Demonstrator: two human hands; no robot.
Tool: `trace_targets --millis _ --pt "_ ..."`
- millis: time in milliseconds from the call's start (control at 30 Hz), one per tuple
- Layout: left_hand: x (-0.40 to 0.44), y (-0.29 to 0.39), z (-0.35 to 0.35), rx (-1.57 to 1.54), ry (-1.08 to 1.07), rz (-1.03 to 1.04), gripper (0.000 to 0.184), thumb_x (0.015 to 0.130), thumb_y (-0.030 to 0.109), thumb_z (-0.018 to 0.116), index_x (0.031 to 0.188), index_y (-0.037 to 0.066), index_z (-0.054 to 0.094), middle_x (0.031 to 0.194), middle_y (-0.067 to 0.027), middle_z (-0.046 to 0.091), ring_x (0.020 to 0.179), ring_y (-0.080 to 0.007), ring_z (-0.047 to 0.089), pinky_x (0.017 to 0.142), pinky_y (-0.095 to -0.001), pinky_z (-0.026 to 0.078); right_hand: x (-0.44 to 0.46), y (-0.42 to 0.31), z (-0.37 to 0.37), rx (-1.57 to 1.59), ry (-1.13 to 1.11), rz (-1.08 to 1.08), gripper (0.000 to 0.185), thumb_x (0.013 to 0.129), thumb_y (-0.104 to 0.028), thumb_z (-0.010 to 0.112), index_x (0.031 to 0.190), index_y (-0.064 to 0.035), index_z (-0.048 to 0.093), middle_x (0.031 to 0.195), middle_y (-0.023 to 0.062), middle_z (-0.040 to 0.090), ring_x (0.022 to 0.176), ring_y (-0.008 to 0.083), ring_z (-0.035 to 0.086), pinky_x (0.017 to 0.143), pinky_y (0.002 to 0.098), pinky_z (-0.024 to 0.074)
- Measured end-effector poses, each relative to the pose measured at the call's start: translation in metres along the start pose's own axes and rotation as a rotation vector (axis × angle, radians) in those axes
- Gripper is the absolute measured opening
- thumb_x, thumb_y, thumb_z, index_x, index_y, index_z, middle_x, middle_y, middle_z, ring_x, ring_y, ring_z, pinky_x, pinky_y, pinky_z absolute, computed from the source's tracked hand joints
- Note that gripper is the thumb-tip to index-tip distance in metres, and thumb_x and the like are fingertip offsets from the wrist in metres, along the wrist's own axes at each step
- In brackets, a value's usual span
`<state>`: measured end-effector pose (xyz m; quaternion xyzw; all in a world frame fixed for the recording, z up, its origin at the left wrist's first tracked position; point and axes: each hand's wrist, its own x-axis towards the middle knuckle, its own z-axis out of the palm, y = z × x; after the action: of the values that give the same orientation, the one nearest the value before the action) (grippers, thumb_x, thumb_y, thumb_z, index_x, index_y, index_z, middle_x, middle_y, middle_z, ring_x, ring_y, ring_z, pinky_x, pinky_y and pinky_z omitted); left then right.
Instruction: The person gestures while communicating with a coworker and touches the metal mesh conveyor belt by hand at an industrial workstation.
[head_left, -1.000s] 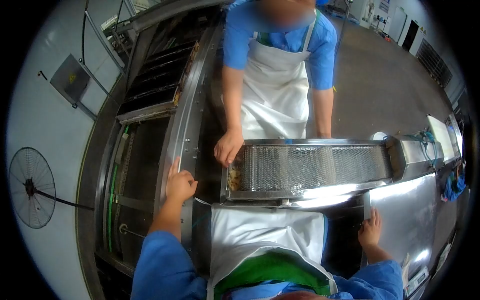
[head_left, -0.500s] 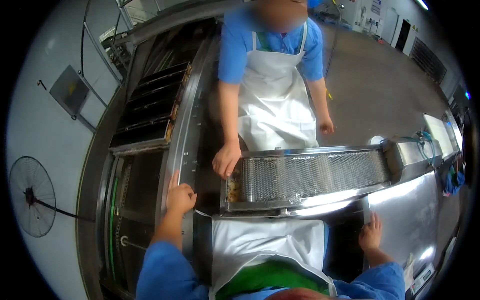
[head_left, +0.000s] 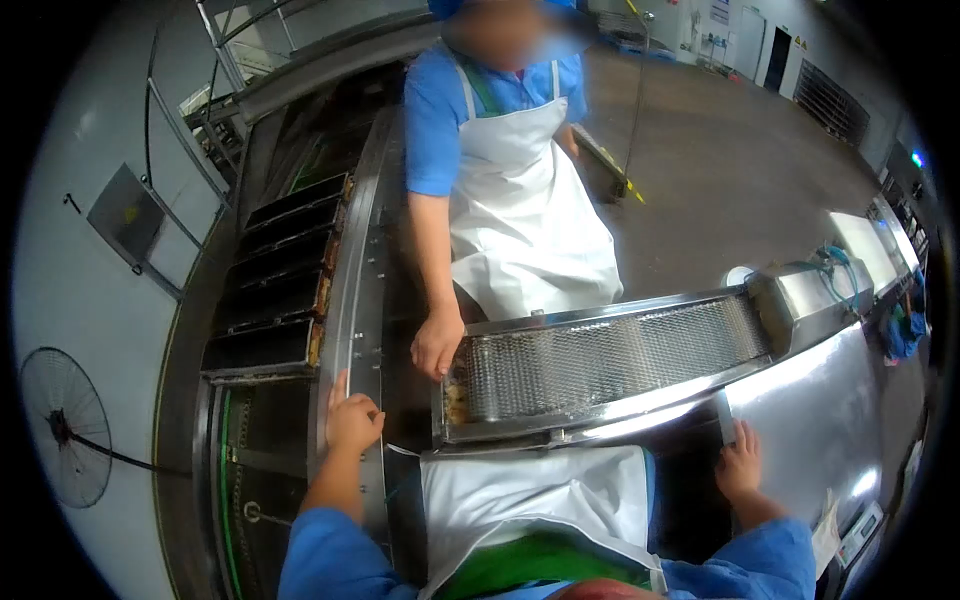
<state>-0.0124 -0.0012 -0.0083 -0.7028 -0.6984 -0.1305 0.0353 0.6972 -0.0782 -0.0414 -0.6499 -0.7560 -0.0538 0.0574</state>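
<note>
My left hand [head_left: 354, 420] rests on the metal side rail [head_left: 345, 345] of the conveyor line at the left, its index finger stretched along the rail and nothing held. At the right, my right hand [head_left: 739, 462] lies with spread fingers on the edge of a shiny steel table [head_left: 810, 420]. Between them and farther out is a wire-mesh belt [head_left: 610, 355] in a steel frame, with pale brown bits [head_left: 456, 400] at its left end. Across the belt a co-worker's hand [head_left: 438, 343] touches that end.
Dark metal trays [head_left: 262, 345] sit in a row on the left line. A co-worker in a white apron [head_left: 525, 220] stands beyond the belt. A fan [head_left: 62, 425] is at far left, a motor housing [head_left: 810, 300] at the belt's right end, a small scale [head_left: 860, 532] lower right.
The dark trays have moved along the line towards me. The co-worker has turned, and their other arm has drawn back from the belt. The view has shifted slightly; my hands stay in place.
</note>
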Motion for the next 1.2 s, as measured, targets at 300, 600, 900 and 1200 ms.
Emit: trace_targets --millis 300,600,900,1200 --pt "0.002 -0.006 0.006 -0.053 -0.044 -0.019 0.011 0.070 0.021 0.077 0.068 0.010 0.075 0.097 -0.0048 0.073 0.140 -0.0368 0.036 0.117 -0.0505 0.027 0.002 -0.005 -0.002 -0.003 0.044 -0.010 0.005 0.071 -0.004 0.063 0.071 0.0015 0.064 0.145 0.0224 0.043 0.136 0.0458 0.038 0.111 0.0574 0.0343" --pt "0.001 0.005 -0.007 -0.022 0.004 0.004 0.012 0.072 0.020 0.077 0.070 0.009 0.072 0.094 -0.0048 0.072 0.138 -0.0369 0.039 0.109 -0.0474 0.036 0.004 -0.001 0.004 -0.028 0.073 -0.052 0.006 0.070 -0.004 0.063 0.072 0.0005 0.065 0.146 0.0211 0.042 0.136 0.0451 0.038 0.110 0.0577 0.0349" --pt "0.003 0.002 -0.002 -0.074 -0.053 -0.061 0.009 0.070 0.018 0.078 0.067 0.010 0.074 0.095 -0.0047 0.072 0.139 -0.0370 0.037 0.117 -0.0472 0.029 0.003 0.006 0.012 -0.052 0.048 -0.034 0.007 0.067 -0.003 0.063 0.073 -0.0005 0.066 0.148 0.0202 0.041 0.138 0.0445 0.037 0.111 0.0569 0.0338" --pt "0.004 0.000 0.002 -0.057 -0.055 -0.056 0.008 0.072 0.018 0.077 0.070 0.010 0.076 0.096 -0.0030 0.072 0.141 -0.0356 0.035 0.118 -0.0497 0.026 0.005 0.000 0.003 -0.009 -0.003 0.020 0.006 0.066 -0.001 0.064 0.072 -0.0022 0.064 0.150 0.0197 0.039 0.138 0.0449 0.035 0.113 0.0569 0.0321"
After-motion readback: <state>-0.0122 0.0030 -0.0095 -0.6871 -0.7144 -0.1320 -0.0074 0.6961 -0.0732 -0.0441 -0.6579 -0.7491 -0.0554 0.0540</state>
